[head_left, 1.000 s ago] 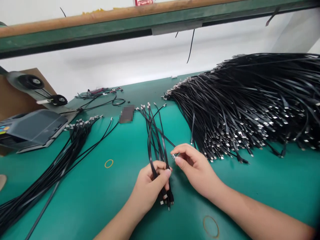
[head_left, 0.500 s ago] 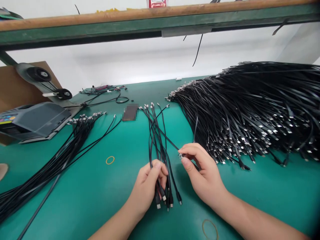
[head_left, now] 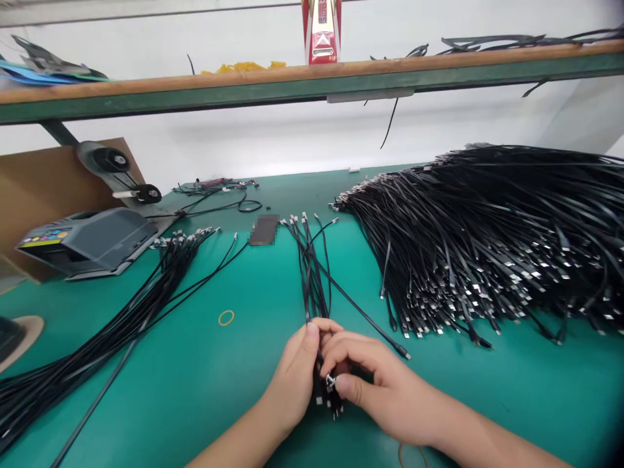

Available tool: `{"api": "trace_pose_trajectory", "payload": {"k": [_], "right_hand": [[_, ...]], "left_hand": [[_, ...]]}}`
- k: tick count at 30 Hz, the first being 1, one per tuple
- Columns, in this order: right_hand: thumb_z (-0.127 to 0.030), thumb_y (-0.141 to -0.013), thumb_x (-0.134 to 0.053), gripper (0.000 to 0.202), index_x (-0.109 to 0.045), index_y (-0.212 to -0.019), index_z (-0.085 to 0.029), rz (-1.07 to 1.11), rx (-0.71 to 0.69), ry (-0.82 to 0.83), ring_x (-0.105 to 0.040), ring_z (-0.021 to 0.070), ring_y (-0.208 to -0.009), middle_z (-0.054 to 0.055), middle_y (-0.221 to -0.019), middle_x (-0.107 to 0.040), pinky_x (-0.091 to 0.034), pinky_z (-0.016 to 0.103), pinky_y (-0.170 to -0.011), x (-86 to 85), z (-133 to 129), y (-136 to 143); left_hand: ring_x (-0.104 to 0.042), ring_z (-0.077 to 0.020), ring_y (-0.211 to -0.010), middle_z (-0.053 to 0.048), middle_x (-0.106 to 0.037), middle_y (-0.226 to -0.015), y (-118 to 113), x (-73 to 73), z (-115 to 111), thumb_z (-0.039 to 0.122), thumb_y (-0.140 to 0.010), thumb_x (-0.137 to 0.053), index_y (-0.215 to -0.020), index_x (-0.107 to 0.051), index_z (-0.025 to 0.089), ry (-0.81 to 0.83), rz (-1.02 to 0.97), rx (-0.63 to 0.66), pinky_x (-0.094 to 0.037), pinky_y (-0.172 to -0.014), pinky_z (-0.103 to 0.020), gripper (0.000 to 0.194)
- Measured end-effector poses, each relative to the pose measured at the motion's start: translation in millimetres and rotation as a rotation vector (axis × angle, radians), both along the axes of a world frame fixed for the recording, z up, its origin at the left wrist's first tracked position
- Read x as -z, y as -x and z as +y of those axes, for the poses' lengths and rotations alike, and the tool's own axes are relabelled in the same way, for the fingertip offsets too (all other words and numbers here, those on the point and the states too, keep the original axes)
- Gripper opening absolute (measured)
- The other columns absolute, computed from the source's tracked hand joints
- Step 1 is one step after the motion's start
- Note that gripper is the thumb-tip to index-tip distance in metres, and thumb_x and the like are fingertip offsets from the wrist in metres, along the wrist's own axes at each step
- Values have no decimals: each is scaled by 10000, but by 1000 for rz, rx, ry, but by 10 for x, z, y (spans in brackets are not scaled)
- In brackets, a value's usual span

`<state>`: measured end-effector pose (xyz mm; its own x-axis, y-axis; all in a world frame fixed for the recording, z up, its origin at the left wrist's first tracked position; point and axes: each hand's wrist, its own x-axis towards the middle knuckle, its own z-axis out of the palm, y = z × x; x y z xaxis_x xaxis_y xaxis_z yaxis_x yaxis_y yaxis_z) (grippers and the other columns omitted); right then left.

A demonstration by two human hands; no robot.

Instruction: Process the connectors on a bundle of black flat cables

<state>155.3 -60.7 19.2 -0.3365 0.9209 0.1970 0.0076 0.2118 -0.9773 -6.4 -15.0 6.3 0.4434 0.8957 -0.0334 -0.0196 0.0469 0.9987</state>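
Observation:
My left hand [head_left: 298,370] is closed around a small bunch of black cables [head_left: 316,292] with metal plugs at both ends. The near plugs stick out below my fingers. Against it, my right hand [head_left: 375,383] pinches a small shiny metal piece [head_left: 330,381] between thumb and forefinger, right over the cable ends; its exact kind is too small to tell. One single cable [head_left: 370,318] slants away from the bunch, its near plug lying on the green table to the right of my hands.
A large heap of black cables [head_left: 468,234] covers the right side. More cables [head_left: 141,299] lie at left, near a grey machine [head_left: 92,240]. Rubber bands [head_left: 226,318] rest on the green table [head_left: 234,396]. A shelf [head_left: 244,91] crosses above, bearing a red box [head_left: 322,39].
My right hand has moved left and down to my left hand, carrying the small metal piece. The slanting cable's near end now shows. The view has tilted up.

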Motion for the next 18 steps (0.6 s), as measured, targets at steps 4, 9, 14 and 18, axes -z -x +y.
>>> {"api": "trace_pose_trajectory", "payload": {"k": [4, 9, 14, 18], "right_hand": [[-341, -922, -638, 162, -671, -965, -188, 71, 60, 40, -557, 175, -840, 57, -975, -626, -460, 312, -784, 74, 27, -8], [-532, -892, -670, 349, -659, -969, -192, 227, 145, 96, -478, 121, -713, 39, -951, -589, -408, 256, -652, 170, 90, -28], [-473, -898, -688, 282, -663, -965, -200, 324, 219, 76, -492, 93, -687, 25, -952, -586, -407, 229, -634, 188, 115, -34], [-414, -897, -699, 213, -683, -966, -213, 301, 248, 44, -531, 119, -768, 28, -964, -612, -432, 234, -675, 189, 98, -7]], "left_hand": [[-409, -103, -476, 36, -481, -562, -30, 39, 37, 629, -963, -402, -907, -642, 163, 134, -142, -137, -339, -454, -217, 527], [-338, -54, -406, 47, -479, -650, -31, 53, 120, 648, -932, -466, -877, -600, 167, 172, -358, -322, -284, -358, -186, 503], [-377, -49, -391, 56, -513, -649, -29, 40, 92, 592, -924, -544, -905, -581, 177, 147, -316, -271, -332, -350, -177, 417], [-488, -94, -368, 55, -564, -520, -49, 60, 30, 584, -871, -633, -912, -530, 185, 140, -93, -9, -408, -372, -192, 414]]}}
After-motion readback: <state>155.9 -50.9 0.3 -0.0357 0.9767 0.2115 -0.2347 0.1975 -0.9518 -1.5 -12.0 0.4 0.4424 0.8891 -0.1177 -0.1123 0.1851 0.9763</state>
